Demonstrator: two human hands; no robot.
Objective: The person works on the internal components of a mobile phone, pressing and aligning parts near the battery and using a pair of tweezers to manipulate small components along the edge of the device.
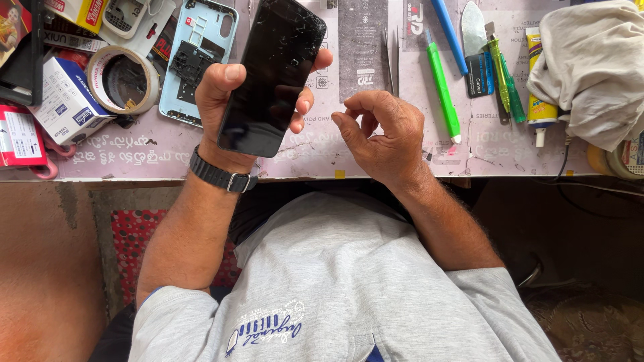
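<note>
My left hand [225, 100] grips a black smartphone [272, 74] with a cracked, dark screen, held tilted above the work mat [402, 151]. A dark watch band [221, 175] circles that wrist. My right hand [386, 134] hovers just right of the phone with fingers loosely curled and nothing visible in them. A light blue phone back shell [201, 57] with exposed parts lies on the mat left of the held phone.
A tape roll [124, 79], small boxes [67, 100] and clutter crowd the left. Tweezers [391, 64], a green tool [443, 84], a blue tool [449, 33], a metal spatula [473, 30], a glue tube [539, 100] and a white cloth [594, 67] lie right.
</note>
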